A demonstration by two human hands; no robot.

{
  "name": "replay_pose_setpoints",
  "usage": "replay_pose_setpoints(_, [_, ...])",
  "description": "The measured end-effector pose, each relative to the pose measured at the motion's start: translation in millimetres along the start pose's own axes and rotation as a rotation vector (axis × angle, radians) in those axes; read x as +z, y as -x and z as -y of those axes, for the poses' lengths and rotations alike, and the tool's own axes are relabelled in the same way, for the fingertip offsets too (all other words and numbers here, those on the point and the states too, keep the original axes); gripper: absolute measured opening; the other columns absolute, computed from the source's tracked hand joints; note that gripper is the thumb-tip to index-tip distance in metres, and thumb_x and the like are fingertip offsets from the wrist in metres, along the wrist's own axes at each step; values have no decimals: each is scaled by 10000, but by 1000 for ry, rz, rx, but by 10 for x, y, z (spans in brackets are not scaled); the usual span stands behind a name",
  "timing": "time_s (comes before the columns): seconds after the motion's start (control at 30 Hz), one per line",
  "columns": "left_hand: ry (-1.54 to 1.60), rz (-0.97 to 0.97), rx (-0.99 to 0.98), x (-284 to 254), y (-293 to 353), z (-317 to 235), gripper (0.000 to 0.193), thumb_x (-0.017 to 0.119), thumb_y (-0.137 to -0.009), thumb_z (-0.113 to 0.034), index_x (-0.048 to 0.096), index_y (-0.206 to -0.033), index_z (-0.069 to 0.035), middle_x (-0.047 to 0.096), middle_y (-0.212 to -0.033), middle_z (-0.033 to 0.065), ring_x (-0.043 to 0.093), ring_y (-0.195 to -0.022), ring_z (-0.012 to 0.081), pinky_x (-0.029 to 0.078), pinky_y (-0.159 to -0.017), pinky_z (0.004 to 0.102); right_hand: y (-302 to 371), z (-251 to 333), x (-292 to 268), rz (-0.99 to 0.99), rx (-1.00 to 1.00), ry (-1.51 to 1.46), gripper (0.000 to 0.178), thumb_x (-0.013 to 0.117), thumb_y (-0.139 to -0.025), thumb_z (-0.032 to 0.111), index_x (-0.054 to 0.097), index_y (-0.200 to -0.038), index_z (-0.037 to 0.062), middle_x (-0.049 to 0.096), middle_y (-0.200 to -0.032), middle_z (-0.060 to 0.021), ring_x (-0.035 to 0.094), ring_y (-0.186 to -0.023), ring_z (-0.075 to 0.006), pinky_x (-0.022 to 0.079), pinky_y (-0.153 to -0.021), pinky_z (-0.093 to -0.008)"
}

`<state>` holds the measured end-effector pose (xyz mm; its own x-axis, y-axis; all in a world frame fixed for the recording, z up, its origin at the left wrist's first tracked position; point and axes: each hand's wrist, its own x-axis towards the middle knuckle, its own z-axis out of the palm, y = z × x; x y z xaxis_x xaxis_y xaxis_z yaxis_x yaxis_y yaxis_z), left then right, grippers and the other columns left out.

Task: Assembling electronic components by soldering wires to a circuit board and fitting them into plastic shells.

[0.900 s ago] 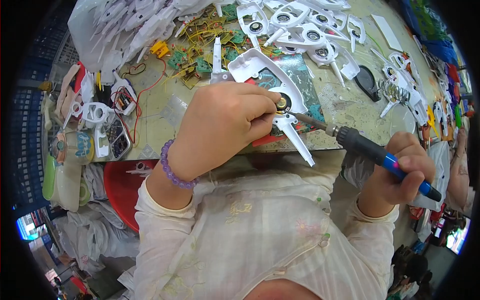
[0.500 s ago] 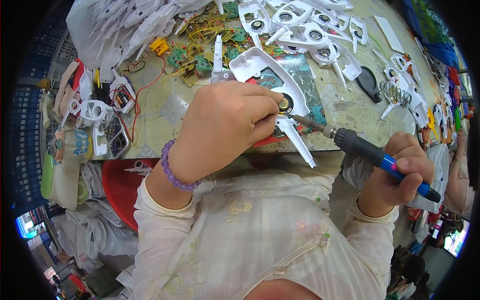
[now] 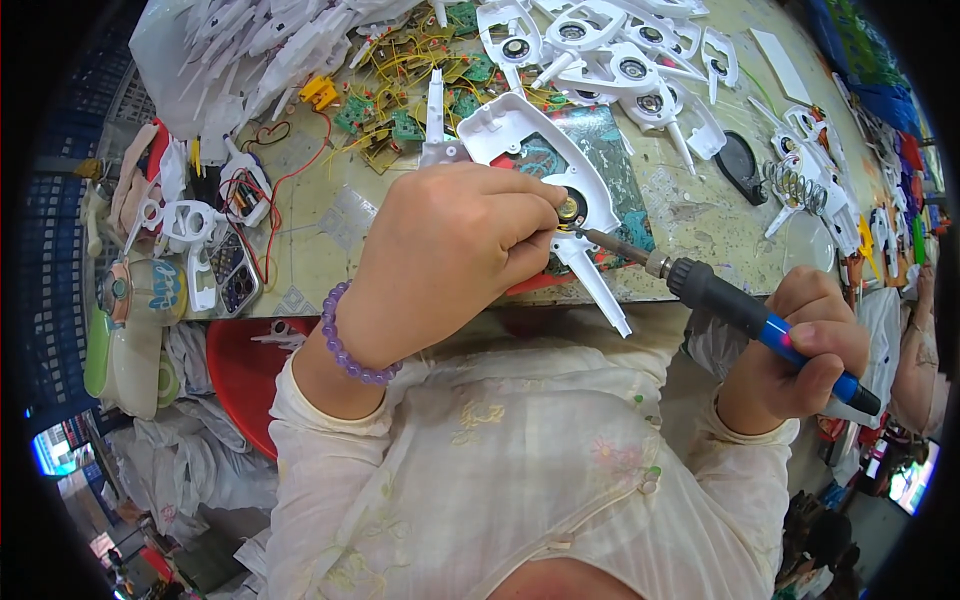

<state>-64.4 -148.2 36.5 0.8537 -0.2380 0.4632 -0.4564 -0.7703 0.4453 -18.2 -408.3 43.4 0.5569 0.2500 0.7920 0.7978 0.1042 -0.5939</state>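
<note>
In my right hand [image 3: 800, 345], closed around its blue and black handle, is a soldering iron [image 3: 712, 292]. The iron's tip meets the lower edge of a small round speaker [image 3: 571, 208]. That speaker sits in a white plastic housing [image 3: 592, 172] with a long narrow stem, lying near the table's front edge. My left hand [image 3: 465, 225] rests over the housing's left side, fingers pinched together at the speaker's rim. What the pinch holds is hidden by the fingers. Under the housing lies a dark patterned sheet [image 3: 632, 205].
Green circuit boards with yellow wires [image 3: 405, 125] lie behind my left hand. More white housings with speakers [image 3: 632, 70] are piled at the back. A coiled spring stand [image 3: 795, 188] is at the right, beside a black oval part [image 3: 738, 165]. A red basin [image 3: 235, 375] stands below the table's left edge.
Both hands, the soldering iron and the housing keep nearly the same places. Only a very slight shift of the whole view shows.
</note>
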Motion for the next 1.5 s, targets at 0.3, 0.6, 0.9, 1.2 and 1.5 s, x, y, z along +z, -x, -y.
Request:
replay_pose_setpoints(0.3, [-4, 11, 1, -4, 1, -9, 93, 713, -682, -44, 685, -771, -41, 706, -873, 52, 646, -687, 205, 516, -617, 308, 1, 63, 30, 14, 36, 21, 328, 547, -928, 361, 529, -804, 58, 453, -553, -27, 385, -467, -141, 277, -444, -285])
replay_pose_setpoints(0.6, [-5, 4, 7, 1, -13, -1, 91, 717, -685, -47, 684, -769, -38, 707, -873, 56, 651, -681, 205, 522, -612, 305, 164, -25, -122, -190, -30, 30, 332, 452, -964, 372, 471, -840, 65, 401, -570, -35, 362, -473, -142, 291, -446, -283])
replay_pose_setpoints(0.9, [36, -16, 8, -32, 36, -13, 127, 695, -711, -41, 690, -838, -45, 692, -925, 69, 649, -749, 229, 519, -653, 330, 423, -232, -187, -336, -2, -8, 314, 486, -961, 346, 510, -920, 36, 478, -630, -65, 422, -524, -149, 335, -483, -280])
replay_pose_setpoints(1.2, [-107, -124, -54, -66, 131, -10, 348, 636, -660, 44, 697, -981, -75, 601, -894, 83, 573, -828, 283, 449, -743, 388, 634, -399, 111, -411, 61, 76, 322, 526, -947, 369, 510, -1017, 55, 543, -753, -90, 497, -606, -131, 420, -489, -245])
replay_pose_setpoints(1.5, [-109, -265, -107, -36, 361, -29, 164, 715, -708, 36, 637, -836, -28, 634, -788, 63, 605, -754, 223, 432, -882, 421, 601, -304, 203, -348, 95, -97, 206, 590, -916, 151, 578, -1068, 12, 599, -757, -100, 565, -652, -172, 436, -586, -289])
